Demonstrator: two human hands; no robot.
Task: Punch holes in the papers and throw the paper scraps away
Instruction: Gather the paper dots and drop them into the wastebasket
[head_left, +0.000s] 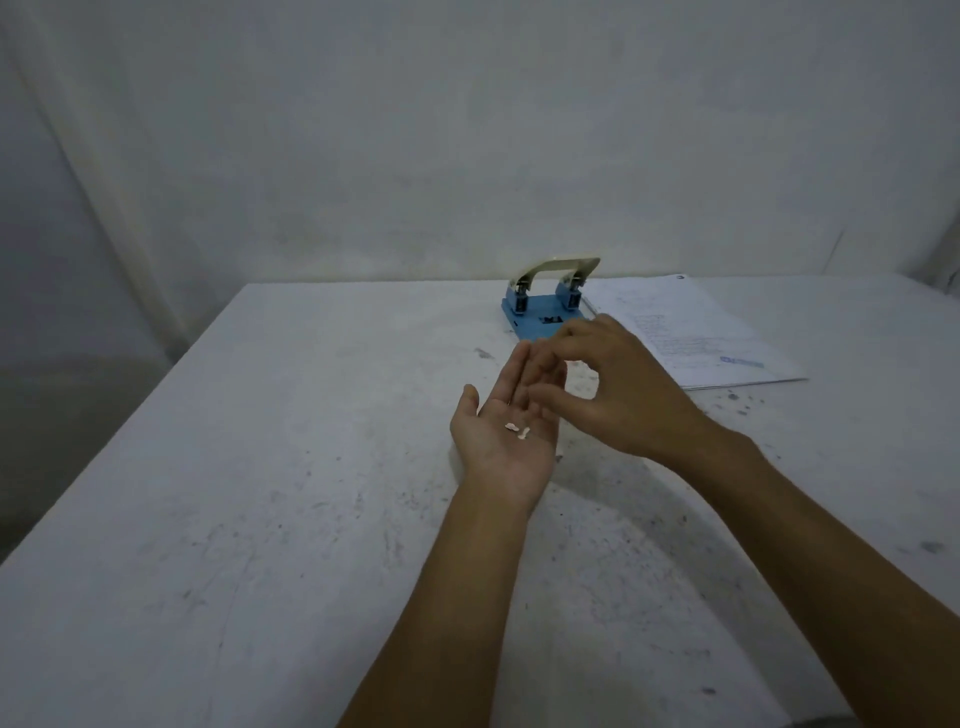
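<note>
My left hand (506, 426) lies palm up over the middle of the white table (260, 467), with small white paper scraps (517, 430) resting in the palm. My right hand (618, 384) hovers just right of it, thumb and fingers curved over the left fingers; whether it pinches a scrap cannot be seen. Behind both hands stands a blue hole punch (548, 301) with a cream handle raised. A stack of printed papers (691, 332) lies flat to the right of the punch.
The table's far edge meets a white wall (467, 130). Its left edge drops off to a dim floor at the left. Dark specks and smudges mark the tabletop.
</note>
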